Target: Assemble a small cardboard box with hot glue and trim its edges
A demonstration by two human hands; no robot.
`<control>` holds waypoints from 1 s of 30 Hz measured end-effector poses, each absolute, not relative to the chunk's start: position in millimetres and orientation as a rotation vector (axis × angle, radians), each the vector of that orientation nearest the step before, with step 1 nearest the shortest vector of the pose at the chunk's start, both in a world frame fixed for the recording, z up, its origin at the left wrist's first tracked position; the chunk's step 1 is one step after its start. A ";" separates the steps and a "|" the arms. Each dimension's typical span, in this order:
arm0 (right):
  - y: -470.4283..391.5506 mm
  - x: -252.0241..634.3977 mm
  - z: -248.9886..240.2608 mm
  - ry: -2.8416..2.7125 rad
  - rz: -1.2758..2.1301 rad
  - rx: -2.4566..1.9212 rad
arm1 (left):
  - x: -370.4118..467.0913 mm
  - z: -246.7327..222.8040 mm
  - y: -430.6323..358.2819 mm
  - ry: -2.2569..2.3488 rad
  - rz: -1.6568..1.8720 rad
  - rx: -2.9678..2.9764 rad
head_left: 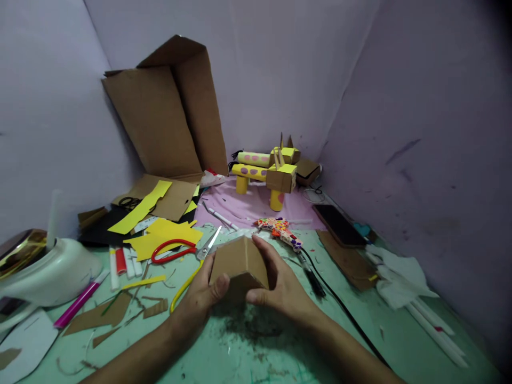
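A small folded box of brown cardboard [237, 261] is held between both hands, just above the green tabletop. My left hand [204, 290] grips its left side, thumb on the near face. On the right side, my right hand [278, 280] has its thumb at the near lower edge and its fingers along the far side. Scissors with red and yellow handles [202, 253] lie open just left of the box. Beyond my right hand rests a floral-patterned glue gun [280, 230] with a black cord. The box's underside is hidden.
Yellow and brown animal figures [281, 178] stand on a pink cloth [216, 197] at the back. Left are yellow sheets [164, 237], cardboard scraps [104, 314], markers and a white pot [68, 272]. Right are a phone [340, 226], crumpled tissue [404, 274] and white sticks.
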State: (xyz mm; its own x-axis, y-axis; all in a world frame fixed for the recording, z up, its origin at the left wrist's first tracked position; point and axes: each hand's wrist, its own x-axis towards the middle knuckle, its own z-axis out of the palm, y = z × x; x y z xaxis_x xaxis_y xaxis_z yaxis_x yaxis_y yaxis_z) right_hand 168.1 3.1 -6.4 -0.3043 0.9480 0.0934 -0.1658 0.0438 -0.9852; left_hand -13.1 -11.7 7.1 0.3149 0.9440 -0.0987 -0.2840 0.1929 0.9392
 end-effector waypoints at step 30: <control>11.0 170.4 8.8 -0.487 1.902 -0.630 | -27.4 11.7 -6.0 0.999 1.063 1.288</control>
State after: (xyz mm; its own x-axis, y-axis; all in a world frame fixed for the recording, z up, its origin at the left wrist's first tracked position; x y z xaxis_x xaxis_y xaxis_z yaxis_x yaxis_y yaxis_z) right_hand 170.4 11.0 8.8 -0.3345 0.9194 -0.2067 -0.7070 -0.3899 -0.5900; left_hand -27.4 -6.0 11.7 0.2316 0.9727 0.0164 -0.0440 -0.0063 0.9990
